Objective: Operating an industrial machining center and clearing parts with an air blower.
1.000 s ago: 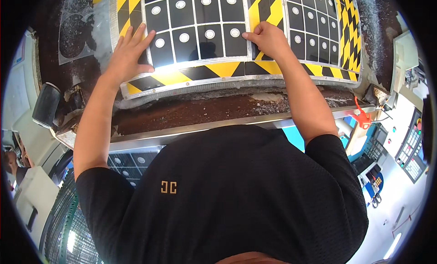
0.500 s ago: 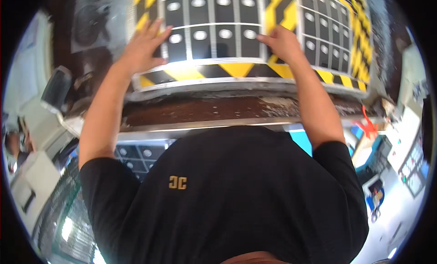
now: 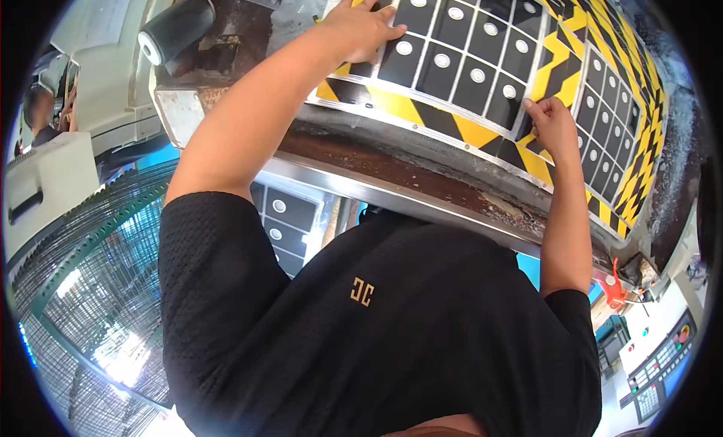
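Observation:
A sheet of black rectangles with white-ringed round spots (image 3: 459, 60) lies inside a border of yellow-and-black striped tape (image 3: 444, 124). My left hand (image 3: 360, 32) rests at the left edge of this sheet, its fingers spread over the tape and the edge. At the lower right corner of the same sheet is my right hand (image 3: 553, 128), with thumb and forefinger pinched together against the striped strip. What sits between those fingertips, if anything, is too small to make out. A second sheet of black rectangles (image 3: 608, 117) lies to the right, beyond the striped strip.
A dark cylinder with a white end (image 3: 177, 30) lies at the upper left. Below the worktop's metal edge (image 3: 376, 188), another spotted black sheet (image 3: 282, 218) shows beside my left arm. A wire mesh guard (image 3: 113, 301) stands at left; a control panel (image 3: 663, 369) is at right.
My view has turned, so the striped surface now slants and sits further right. Both hands remain at the same sheet's edges, left spread and right pinched.

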Motion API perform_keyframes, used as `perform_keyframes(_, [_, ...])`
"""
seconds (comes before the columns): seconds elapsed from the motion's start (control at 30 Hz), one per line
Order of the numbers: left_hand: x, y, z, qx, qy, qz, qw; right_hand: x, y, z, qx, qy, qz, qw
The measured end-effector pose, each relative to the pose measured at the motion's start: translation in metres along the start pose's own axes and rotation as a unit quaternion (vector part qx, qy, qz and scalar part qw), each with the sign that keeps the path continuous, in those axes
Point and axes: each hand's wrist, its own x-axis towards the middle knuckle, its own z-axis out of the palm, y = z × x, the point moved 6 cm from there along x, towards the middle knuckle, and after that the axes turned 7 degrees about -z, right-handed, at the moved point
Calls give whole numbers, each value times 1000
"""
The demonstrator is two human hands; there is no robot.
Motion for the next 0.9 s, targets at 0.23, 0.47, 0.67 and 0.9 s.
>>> perform_keyframes(0.23, [33,92,-64,-85,-13,10,996,-17,115,-106,54,103,-15,993])
perform_keyframes(0.47, [66,269,-93,-224,166,133,951,-31,308,-188,318,147,189,917])
perform_keyframes(0.67, [98,345,-94,-157,66,86,982,-34,329,-210,355,28,165,920])
perform_keyframes(0.9, [103,353,-83,-146,60,87,984,-39,333,-211,514,-42,117,849])
